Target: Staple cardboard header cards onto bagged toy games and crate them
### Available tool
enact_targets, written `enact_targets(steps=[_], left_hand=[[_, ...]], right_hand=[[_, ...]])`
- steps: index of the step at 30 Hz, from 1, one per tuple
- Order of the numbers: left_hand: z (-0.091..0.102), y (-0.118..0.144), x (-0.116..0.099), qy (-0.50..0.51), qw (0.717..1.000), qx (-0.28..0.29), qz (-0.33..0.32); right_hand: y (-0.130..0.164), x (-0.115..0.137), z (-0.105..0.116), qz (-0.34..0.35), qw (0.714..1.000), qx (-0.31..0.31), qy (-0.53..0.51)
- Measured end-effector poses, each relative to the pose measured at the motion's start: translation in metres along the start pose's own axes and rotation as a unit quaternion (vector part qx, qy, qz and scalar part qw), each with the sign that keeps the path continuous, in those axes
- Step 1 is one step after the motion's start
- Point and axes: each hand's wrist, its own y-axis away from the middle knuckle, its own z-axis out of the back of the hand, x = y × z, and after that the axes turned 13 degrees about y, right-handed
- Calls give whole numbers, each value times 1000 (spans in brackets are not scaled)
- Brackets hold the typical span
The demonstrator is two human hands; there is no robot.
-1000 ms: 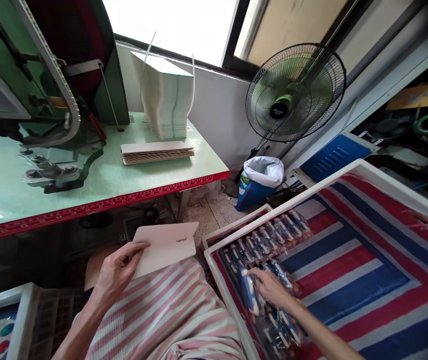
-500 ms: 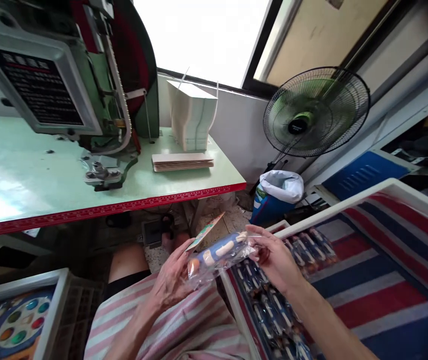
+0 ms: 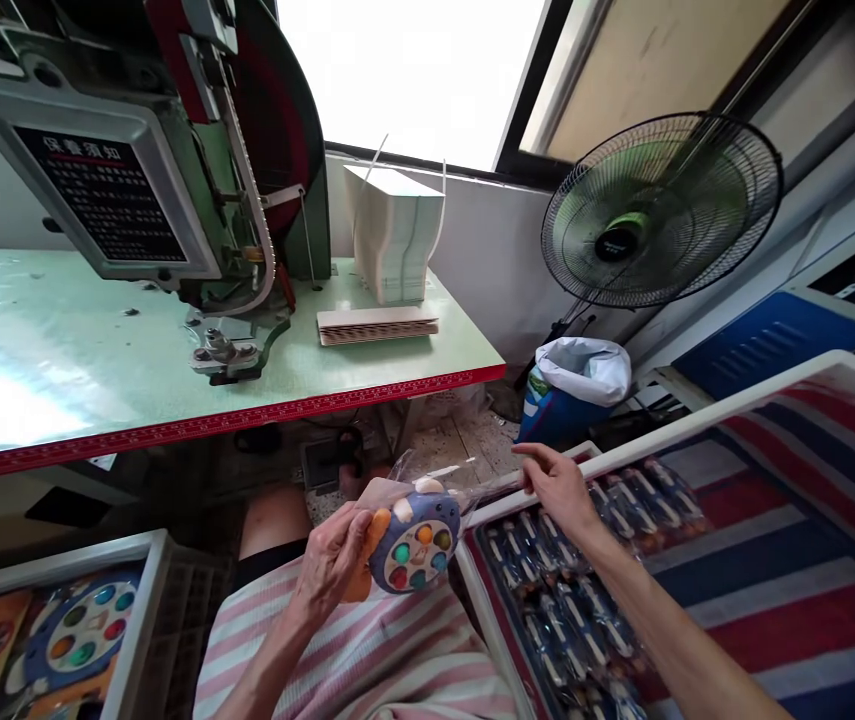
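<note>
In front of my lap, my left hand (image 3: 333, 560) is closed on the orange side of a blue animal-shaped toy (image 3: 397, 535) with round coloured buttons on a white disc. Clear plastic bag film (image 3: 476, 492) surrounds the toy and stretches out to its right. A pale card (image 3: 382, 490) shows partly behind the toy's upper left. My right hand (image 3: 562, 492) has its index finger stretched out, while its other fingers seem to pinch the far end of the film. The crate (image 3: 483, 510) below my right hand holds rows of bagged blue toys (image 3: 569, 625).
A green machine (image 3: 206, 230) stands on the pale green table (image 3: 134, 390) with a red front edge. Stacked cards (image 3: 378, 327) lie beside a taller paper stack (image 3: 397, 235). Another crate (image 3: 149, 570) with toys is at lower left. A fan (image 3: 614, 240) and lined bag (image 3: 584, 370) stand right.
The toy has turned from edge-on so its buttoned face shows. My right hand has moved right, away from it, drawing the film out. The view has shifted slightly left.
</note>
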Motion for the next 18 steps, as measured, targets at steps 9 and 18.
enact_targets(steps=[9, 18], left_hand=[[2, 0, -9, -15, 998, 49, 22], [9, 3, -16, -50, 996, 72, -21]], right_hand=[[1, 105, -34, 397, 904, 144, 72], [-15, 128, -52, 372, 917, 144, 13]])
